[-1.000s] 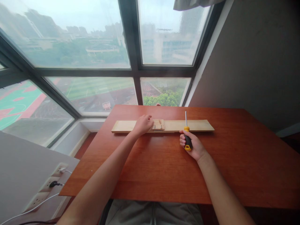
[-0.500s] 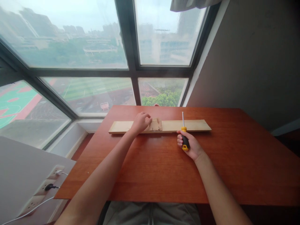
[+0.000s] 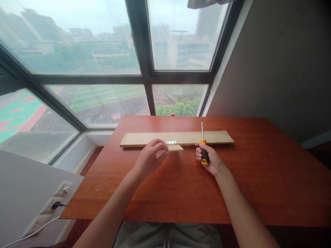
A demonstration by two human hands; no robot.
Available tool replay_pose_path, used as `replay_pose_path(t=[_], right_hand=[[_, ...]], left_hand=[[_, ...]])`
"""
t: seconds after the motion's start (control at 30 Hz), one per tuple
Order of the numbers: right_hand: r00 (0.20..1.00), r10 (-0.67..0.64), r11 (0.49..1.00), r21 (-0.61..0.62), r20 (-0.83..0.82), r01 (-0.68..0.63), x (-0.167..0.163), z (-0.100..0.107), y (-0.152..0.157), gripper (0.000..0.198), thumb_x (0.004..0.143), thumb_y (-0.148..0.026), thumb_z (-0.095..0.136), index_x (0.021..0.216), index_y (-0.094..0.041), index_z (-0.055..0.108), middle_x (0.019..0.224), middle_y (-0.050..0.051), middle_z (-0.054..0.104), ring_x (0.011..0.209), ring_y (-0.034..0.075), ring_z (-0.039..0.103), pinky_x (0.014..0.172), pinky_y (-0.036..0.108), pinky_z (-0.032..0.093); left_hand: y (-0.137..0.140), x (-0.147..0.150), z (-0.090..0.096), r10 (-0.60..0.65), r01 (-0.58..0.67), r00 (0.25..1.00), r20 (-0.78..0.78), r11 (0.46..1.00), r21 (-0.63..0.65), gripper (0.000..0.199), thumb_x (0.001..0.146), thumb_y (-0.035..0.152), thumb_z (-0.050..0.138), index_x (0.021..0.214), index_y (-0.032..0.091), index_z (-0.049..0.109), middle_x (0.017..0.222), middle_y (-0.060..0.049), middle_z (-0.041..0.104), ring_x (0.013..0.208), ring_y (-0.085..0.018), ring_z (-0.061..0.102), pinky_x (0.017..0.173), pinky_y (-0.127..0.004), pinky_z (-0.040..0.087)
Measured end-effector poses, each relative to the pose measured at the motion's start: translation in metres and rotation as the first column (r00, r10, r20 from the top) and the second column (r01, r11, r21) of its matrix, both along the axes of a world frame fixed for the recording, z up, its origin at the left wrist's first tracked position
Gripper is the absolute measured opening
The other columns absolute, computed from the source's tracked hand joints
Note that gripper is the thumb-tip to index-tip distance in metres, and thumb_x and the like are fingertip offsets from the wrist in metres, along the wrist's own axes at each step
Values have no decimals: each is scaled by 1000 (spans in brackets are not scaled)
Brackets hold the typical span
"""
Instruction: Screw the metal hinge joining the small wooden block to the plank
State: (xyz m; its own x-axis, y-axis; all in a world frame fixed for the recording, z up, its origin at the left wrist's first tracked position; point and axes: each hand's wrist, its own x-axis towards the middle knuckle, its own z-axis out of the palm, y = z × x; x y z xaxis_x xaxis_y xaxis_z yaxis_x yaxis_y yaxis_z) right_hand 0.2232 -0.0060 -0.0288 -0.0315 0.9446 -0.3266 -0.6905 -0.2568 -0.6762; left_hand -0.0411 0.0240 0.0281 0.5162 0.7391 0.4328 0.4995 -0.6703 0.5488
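My left hand [image 3: 150,159] is curled loosely around the near left end of a small block [image 3: 173,148]; I cannot tell how firmly it grips. The block lies flat on the table [image 3: 181,186], just in front of the plank [image 3: 178,137], joined to its near edge by a small metal hinge [image 3: 171,142]. My right hand [image 3: 210,160] is closed in a fist on the screwdriver [image 3: 203,146], handle down on the table, shaft pointing up across the plank. The plank runs side to side near the far edge by the window [image 3: 103,69]. The whole near half of the table lies open, and the right side too, up to the wall [image 3: 284,62]. Half a second ago the block lay folded on top of the plank with my left hand over it; now it is swung down toward me, and my left hand has come nearer. My right hand has barely shifted.
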Motion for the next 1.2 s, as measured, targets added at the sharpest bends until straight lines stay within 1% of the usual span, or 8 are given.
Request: replay_pose_path(t=[0.23, 0.4, 0.5, 0.63, 0.7, 0.83, 0.97, 1.2], right_hand=[[1000, 0, 1000, 11, 25, 0, 0, 0, 0, 20, 73, -27, 74, 85, -18, 61, 62, -4, 49, 51, 7, 43, 43, 18, 36], [997, -7, 999, 39, 74, 4, -2, 1, -1, 21, 73, -29, 74, 86, -18, 62, 61, -3, 50, 51, 7, 43, 44, 18, 36], [993, -6, 999, 54, 120, 0, -3, 2, -2, 23, 72, -30, 74, 86, -18, 62, 62, -3, 50, 52, 7, 44, 45, 19, 37], [978, -12, 997, 78, 210, -5, -7, 5, -4, 25, 73, -35, 73, 88, -18, 61, 63, -4, 51, 53, 8, 46, 46, 20, 38], [959, -38, 995, 99, 281, 11, -10, 5, -4, 27, 74, -38, 73, 89, -19, 60, 63, -4, 52, 52, 8, 46, 46, 21, 38], [875, -133, 985, 163, 465, 63, -16, 2, -3, 31, 76, -47, 71, 88, -20, 59, 59, -4, 53, 47, 9, 47, 42, 22, 37], [739, -231, 968, 224, 632, 111, -18, -5, -1, 32, 78, -51, 68, 86, -21, 59, 56, -4, 53, 43, 9, 47, 40, 22, 35], [523, -278, 958, 270, 806, 93, -16, -7, -3, 32, 83, -55, 59, 81, -23, 59, 56, -2, 56, 45, 13, 52, 45, 25, 39]], left_hand=[[-19, -2, -24, -45, 52, 974, -223, 998, 28, 4, 87, 18, 54, 86, 21, 56, 102, -7, 59, 94, -20, 58, 82, -34, 49], [-18, -3, -24, -61, 79, 952, -299, 996, 50, 4, 85, 19, 56, 89, 21, 55, 110, -8, 58, 101, -22, 57, 88, -38, 48], [-7, -7, -24, 6, 21, 961, -275, 995, 95, 9, 87, 25, 57, 96, 22, 56, 115, -9, 57, 107, -24, 56, 93, -41, 46], [16, -17, -29, 183, -135, 945, -271, 974, 184, 36, 85, 38, 63, 116, 22, 54, 129, -14, 52, 118, -31, 51, 99, -51, 42], [27, -24, -33, 229, -170, 929, -292, 962, 212, 39, 86, 38, 61, 121, 23, 54, 133, -15, 51, 121, -32, 50, 105, -56, 36], [42, -36, -35, 264, -202, 908, -327, 957, 209, 37, 89, 39, 55, 124, 25, 57, 136, -14, 52, 123, -32, 50, 107, -58, 32], [47, -41, -39, 241, -179, 895, -376, 965, 193, 39, 92, 40, 51, 127, 25, 57, 140, -14, 51, 126, -33, 49, 107, -59, 33], [50, -38, -48, 257, -162, 882, -395, 952, 260, 33, 96, 34, 43, 124, 27, 61, 134, -12, 57, 128, -32, 47, 105, -54, 35]])
